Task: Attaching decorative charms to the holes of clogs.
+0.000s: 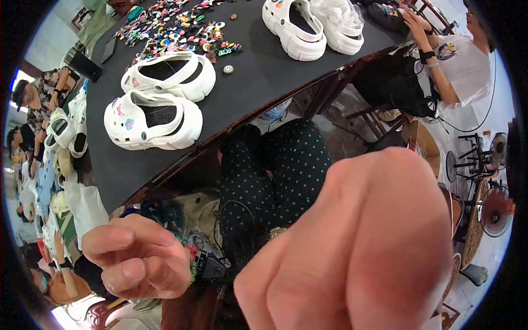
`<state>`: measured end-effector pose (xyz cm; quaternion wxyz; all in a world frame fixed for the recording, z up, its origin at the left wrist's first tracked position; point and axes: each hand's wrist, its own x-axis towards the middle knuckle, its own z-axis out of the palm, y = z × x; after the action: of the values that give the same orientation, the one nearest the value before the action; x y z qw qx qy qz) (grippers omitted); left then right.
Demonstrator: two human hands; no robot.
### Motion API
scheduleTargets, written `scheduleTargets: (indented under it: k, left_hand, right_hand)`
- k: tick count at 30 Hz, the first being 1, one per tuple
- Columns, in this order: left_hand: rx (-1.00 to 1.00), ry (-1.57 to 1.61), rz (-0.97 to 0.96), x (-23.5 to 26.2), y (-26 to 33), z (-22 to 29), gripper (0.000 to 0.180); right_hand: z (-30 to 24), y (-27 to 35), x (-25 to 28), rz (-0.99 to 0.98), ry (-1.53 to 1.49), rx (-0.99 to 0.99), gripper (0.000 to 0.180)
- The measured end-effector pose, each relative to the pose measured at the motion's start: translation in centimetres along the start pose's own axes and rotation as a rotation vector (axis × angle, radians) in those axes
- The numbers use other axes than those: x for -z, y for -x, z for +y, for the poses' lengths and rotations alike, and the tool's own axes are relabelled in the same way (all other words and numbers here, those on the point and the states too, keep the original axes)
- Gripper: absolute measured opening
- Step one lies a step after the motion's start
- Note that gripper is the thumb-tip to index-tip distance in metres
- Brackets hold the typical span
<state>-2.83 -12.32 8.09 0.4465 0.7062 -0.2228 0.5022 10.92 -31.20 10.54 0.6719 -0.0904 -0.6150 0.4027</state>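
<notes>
Right hand (357, 247) near lens, closed in a fist, nothing visibly held. Left hand (137, 256) lower left, fingers curled, empty as far as visible. Far left on black bench (247, 82): white clogs (157, 110), well apart from both hands. Colourful charms (176, 27) farther back.

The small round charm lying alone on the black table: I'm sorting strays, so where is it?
In the head view, the round charm lies upper centre on the black table, just right of the upper white clog and below the charm pile.
</notes>
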Motion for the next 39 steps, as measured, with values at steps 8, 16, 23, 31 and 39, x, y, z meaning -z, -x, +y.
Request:
scheduleTargets:
  k: [8,16,23,31,39]
  left_hand:
    - [0.019,-0.036,0.015,-0.2,0.3,0.2,0.02]
    - [0.009,-0.081,0.025,-0.4,0.6,-0.1,0.019]
    - [-0.005,-0.177,0.027,0.4,0.7,0.4,0.02]
    - [0.108,-0.178,0.041,-0.6,0.8,0.1,0.016]
    - [0.186,-0.184,0.025,-1.1,1.1,-0.5,0.03]
  right_hand:
    - [-0.1,-0.1,0.3,-0.071,-0.026,0.023,0.029]
    - [-0.8,0.2,0.6,-0.138,-0.033,0.022,0.026]
    - [0.2,-0.7,-3.9,0.804,0.027,0.094,0.024]
    - [3.0,-4.3,-4.8,0.217,-0.484,0.454,0.019]
    - [1.0,-1.5,-5.8,0.529,-0.009,0.489,0.015]
